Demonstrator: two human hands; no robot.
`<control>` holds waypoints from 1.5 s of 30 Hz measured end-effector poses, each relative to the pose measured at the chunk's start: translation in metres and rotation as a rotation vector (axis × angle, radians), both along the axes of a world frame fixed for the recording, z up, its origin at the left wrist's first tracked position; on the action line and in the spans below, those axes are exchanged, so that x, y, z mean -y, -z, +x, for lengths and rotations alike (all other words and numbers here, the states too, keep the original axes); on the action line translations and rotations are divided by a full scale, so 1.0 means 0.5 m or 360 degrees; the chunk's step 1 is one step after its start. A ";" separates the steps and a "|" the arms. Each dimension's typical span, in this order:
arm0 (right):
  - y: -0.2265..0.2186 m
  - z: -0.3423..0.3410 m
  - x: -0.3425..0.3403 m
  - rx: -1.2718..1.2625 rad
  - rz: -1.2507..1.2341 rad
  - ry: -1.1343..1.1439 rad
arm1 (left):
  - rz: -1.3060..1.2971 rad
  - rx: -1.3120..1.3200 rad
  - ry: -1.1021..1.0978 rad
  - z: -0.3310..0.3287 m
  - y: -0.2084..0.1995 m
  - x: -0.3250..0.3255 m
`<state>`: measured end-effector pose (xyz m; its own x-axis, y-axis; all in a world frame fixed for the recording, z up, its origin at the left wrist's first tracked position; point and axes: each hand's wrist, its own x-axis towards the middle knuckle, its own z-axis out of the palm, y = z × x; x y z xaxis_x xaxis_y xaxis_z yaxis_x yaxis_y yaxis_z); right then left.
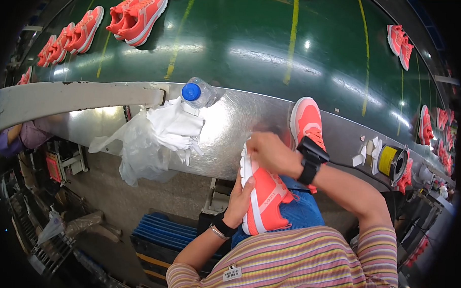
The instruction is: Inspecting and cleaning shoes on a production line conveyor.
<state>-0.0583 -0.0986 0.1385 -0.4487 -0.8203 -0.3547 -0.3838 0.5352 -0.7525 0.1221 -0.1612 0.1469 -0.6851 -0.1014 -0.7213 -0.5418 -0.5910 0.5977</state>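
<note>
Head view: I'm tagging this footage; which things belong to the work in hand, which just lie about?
Work in hand:
coral shoe, in the left hand, right hand at its toe
probably the matching shoe on the metal ledge

Apparently lying about:
blue-capped bottle
white cloth pile
plastic bag
yellow reel

A shoe is held at the worktop's edge — bottle and cloths set left, another shoe right, belt behind.

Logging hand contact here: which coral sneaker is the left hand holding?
The coral sneaker before the striped shirt, right hand at its toe; the nearest other sneaker stands on the metal ledge, clear of the left hand.
</note>
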 end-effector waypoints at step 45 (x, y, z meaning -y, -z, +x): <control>0.005 0.044 -0.017 0.0143 -0.0105 0.0075 | 0.0147 0.0092 -0.0025 0.007 0.003 0.015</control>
<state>-0.0363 -0.0903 0.1358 -0.4560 -0.8222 -0.3407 -0.2891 0.4989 -0.8170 0.1257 -0.1688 0.1454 -0.6411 -0.0433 -0.7662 -0.5638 -0.6508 0.5085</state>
